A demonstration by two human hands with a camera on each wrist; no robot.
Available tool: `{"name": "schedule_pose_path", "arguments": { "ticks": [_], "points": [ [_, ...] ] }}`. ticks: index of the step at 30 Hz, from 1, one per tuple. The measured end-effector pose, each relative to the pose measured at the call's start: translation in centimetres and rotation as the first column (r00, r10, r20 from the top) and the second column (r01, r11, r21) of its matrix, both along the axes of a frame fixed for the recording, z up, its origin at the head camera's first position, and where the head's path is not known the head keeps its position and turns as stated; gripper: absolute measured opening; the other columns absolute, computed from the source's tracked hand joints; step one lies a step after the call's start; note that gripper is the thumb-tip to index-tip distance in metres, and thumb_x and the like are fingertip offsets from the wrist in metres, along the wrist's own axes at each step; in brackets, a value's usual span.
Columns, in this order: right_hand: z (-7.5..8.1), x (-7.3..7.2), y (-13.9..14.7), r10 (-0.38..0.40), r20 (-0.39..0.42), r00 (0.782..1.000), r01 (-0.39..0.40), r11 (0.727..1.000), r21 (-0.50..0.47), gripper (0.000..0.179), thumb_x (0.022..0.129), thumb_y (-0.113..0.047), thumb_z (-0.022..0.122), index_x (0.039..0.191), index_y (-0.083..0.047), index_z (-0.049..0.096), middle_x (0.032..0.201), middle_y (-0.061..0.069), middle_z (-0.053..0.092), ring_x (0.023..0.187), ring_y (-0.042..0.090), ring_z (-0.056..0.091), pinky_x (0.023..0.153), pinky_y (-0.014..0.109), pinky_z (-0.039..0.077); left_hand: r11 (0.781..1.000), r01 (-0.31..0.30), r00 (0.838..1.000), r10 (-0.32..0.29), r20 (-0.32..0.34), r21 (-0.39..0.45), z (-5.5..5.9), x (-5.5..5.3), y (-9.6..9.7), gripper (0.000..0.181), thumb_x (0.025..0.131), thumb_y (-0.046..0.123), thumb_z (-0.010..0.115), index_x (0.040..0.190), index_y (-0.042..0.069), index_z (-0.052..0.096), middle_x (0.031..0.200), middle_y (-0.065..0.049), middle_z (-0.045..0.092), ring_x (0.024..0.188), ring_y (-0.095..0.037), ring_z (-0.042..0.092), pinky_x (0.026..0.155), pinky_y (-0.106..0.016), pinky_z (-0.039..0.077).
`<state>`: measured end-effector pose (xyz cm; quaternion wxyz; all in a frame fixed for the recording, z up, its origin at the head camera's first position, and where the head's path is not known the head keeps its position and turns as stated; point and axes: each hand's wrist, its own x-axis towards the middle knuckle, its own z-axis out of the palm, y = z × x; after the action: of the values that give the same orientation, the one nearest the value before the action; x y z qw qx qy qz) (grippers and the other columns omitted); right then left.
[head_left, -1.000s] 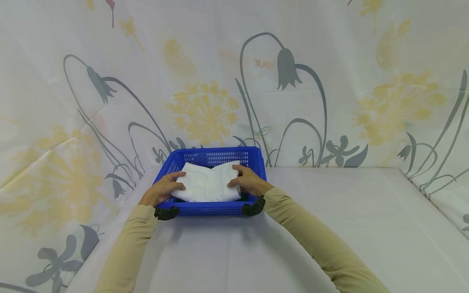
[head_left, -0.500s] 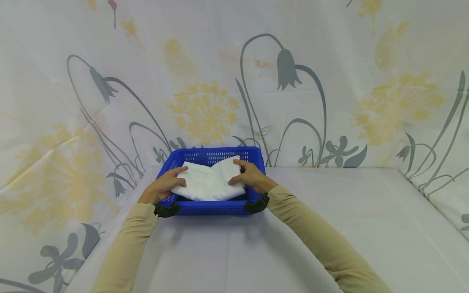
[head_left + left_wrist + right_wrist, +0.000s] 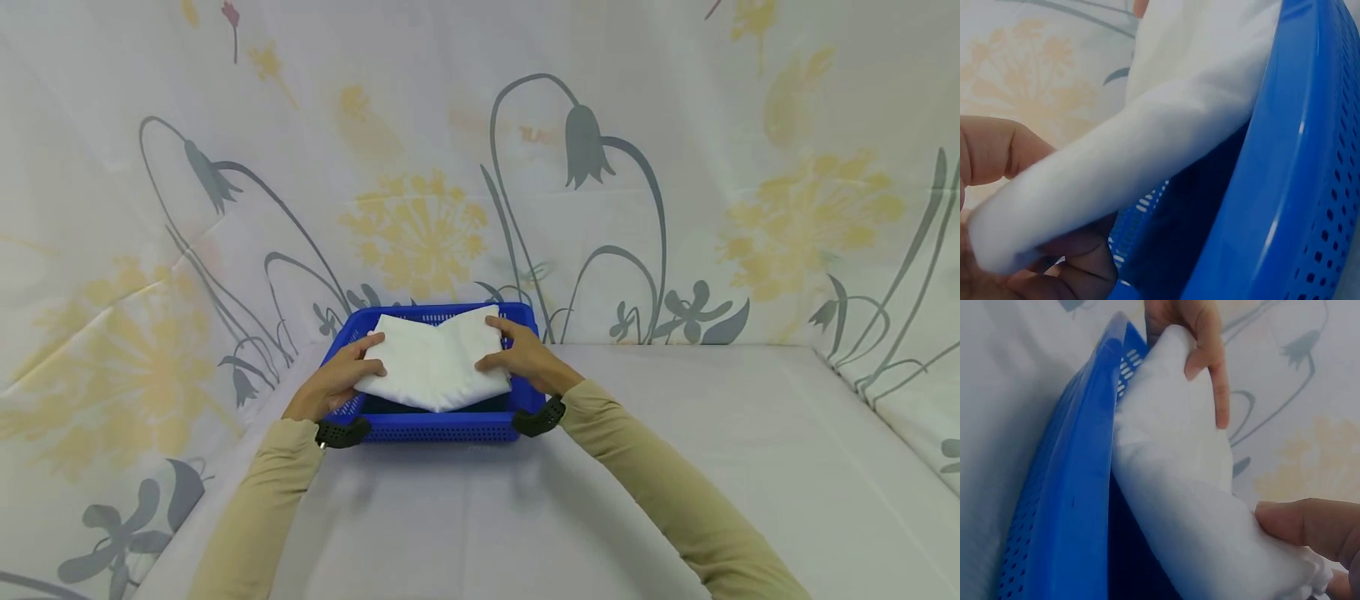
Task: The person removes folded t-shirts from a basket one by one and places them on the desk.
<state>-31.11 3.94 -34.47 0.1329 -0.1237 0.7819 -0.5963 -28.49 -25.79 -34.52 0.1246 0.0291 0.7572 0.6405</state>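
Note:
A folded white cloth (image 3: 438, 362) sags in the middle between both hands, at the mouth of a blue plastic basket (image 3: 442, 421). At its left end my left hand (image 3: 333, 379) grips it, thumb on top and fingers curled beneath, as the left wrist view shows. My right hand (image 3: 528, 360) pinches the right end, thumb on the upper face; its other fingers are mostly hidden in the right wrist view. Below the cloth the basket's inside looks dark (image 3: 1191, 206); whether that is shadow or another item, I cannot tell.
The basket stands on a white-covered table (image 3: 675, 450), close to the back. Behind it hangs a flower-printed curtain (image 3: 420, 233), which also runs along the left side. Perforated walls and a raised rim (image 3: 1285, 150) surround the cloth's lower edge.
The white cloth has risen a little toward the basket's back, its middle sagging more. My right hand has shifted slightly right and up with it; both hands keep their hold.

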Motion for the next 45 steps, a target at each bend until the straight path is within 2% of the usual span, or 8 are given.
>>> {"name": "schedule_pose_path", "arguments": {
  "ticks": [6,13,17,19,22,25,32,45],
  "points": [
    [0.6,0.4,0.6,-0.010,-0.056,0.998,0.012,1.000,0.024,0.085,0.079,-0.008,0.079,0.152,-0.018,0.035,0.158,0.010,0.019,0.139,0.031,0.025,0.104,0.049,0.034,0.997,-0.063,0.997,0.065,-0.032,0.051,0.5,0.6,1.0,0.079,0.087,-0.004,0.053,0.155,0.006,0.015,0.155,-0.020,0.017,0.104,-0.020,0.051,0.075,-0.022,0.049],
    [1.3,1.0,1.7,-0.023,-0.095,0.995,0.025,1.000,0.014,0.086,0.079,-0.012,0.080,0.152,-0.018,0.034,0.158,0.007,0.019,0.143,0.029,0.015,0.108,0.048,0.029,0.994,-0.079,0.993,0.084,-0.083,0.070,1.0,1.3,1.9,0.077,0.090,-0.002,0.056,0.156,0.009,0.017,0.157,-0.016,0.015,0.098,-0.014,0.054,0.073,-0.021,0.049],
    [1.8,1.5,2.6,-0.045,-0.105,0.994,0.045,0.999,0.000,0.085,0.080,-0.013,0.079,0.152,-0.019,0.035,0.157,0.010,0.022,0.141,0.030,0.020,0.107,0.047,0.031,0.992,-0.077,0.992,0.086,-0.093,0.100,1.2,1.7,2.4,0.078,0.091,-0.002,0.058,0.156,0.010,0.017,0.156,-0.016,0.018,0.101,-0.015,0.054,0.075,-0.022,0.050],
    [2.1,1.7,3.0,-0.054,-0.096,0.994,0.051,0.998,-0.032,0.085,0.080,-0.012,0.079,0.152,-0.019,0.035,0.155,0.011,0.027,0.137,0.030,0.029,0.105,0.046,0.035,0.989,-0.070,0.992,0.083,-0.095,0.127,1.3,1.8,2.7,0.079,0.091,-0.003,0.058,0.156,0.010,0.016,0.156,-0.016,0.019,0.104,-0.016,0.054,0.077,-0.022,0.050],
    [2.5,2.1,3.6,-0.040,-0.082,0.996,0.032,0.995,-0.093,0.085,0.081,-0.009,0.078,0.152,-0.019,0.033,0.150,0.013,0.034,0.127,0.032,0.042,0.097,0.044,0.043,0.988,-0.066,0.990,0.082,-0.112,0.141,1.4,2.1,3.1,0.078,0.091,-0.003,0.057,0.156,0.010,0.016,0.155,-0.015,0.020,0.107,-0.019,0.052,0.077,-0.022,0.050],
    [2.8,2.5,4.3,-0.024,-0.082,0.996,0.014,0.992,-0.124,0.086,0.081,-0.009,0.078,0.153,-0.019,0.032,0.149,0.012,0.036,0.122,0.032,0.048,0.093,0.042,0.046,0.986,-0.062,0.987,0.083,-0.138,0.153,1.5,2.3,3.7,0.077,0.091,-0.004,0.057,0.156,0.009,0.017,0.155,-0.017,0.021,0.113,-0.023,0.049,0.078,-0.022,0.050],
    [3.4,3.3,5.8,-0.004,-0.119,0.993,-0.009,0.993,-0.114,0.087,0.080,-0.009,0.079,0.153,-0.019,0.032,0.155,0.009,0.026,0.126,0.036,0.046,0.093,0.044,0.047,0.981,-0.077,0.980,0.108,-0.170,0.179,1.6,2.8,5.0,0.075,0.090,-0.004,0.057,0.155,0.006,0.020,0.152,-0.019,0.023,0.123,-0.030,0.041,0.080,-0.022,0.050],
    [4.1,4.5,9.4,-0.026,-0.113,0.993,0.007,0.986,-0.166,0.085,0.082,-0.008,0.077,0.153,-0.020,0.032,0.151,0.008,0.032,0.122,0.034,0.050,0.085,0.041,0.050,0.972,-0.027,0.980,0.072,-0.186,0.232,2.1,3.3,7.8,0.074,0.090,-0.005,0.058,0.154,0.006,0.022,0.151,-0.018,0.026,0.126,-0.032,0.038,0.083,-0.024,0.049]
  ]
}}
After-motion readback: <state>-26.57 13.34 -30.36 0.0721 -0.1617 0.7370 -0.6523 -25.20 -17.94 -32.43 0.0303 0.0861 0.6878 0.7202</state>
